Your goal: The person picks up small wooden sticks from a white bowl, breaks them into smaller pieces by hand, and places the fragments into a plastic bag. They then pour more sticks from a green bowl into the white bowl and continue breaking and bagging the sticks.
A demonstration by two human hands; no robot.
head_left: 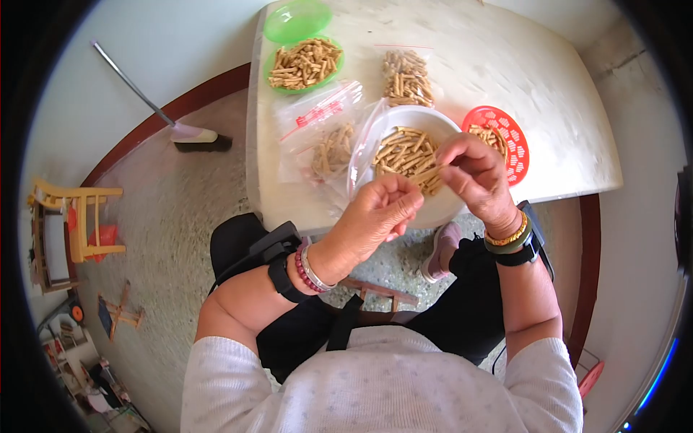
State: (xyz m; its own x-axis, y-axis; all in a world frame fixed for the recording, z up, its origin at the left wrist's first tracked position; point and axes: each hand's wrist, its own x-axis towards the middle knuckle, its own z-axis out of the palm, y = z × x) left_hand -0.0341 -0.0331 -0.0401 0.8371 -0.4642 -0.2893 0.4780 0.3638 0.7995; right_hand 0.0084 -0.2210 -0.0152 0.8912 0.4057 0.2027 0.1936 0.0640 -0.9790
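My left hand (386, 209) is closed in a pinch above the near side of a white bowl (451, 211). My right hand (476, 173) pinches too, thumb against fingers, just right of it. A thin tan dried root stick (429, 175) spans the gap between the fingertips, seemingly gripped at both ends. Below, the bowl holds many similar dried root sticks (404, 149). A clear plastic bag (359, 155) lies against the bowl's left side. Behind my right hand, a red perforated basket (517, 155) carries more pieces, partly hidden by the fingers.
On the pale table (498, 58) are a green plate (273, 68) heaped with pieces, a green lid (296, 20), a filled zip bag (408, 76) and a red-printed zip bag (310, 115). A broom (195, 137) and a wooden chair (83, 216) stand at left.
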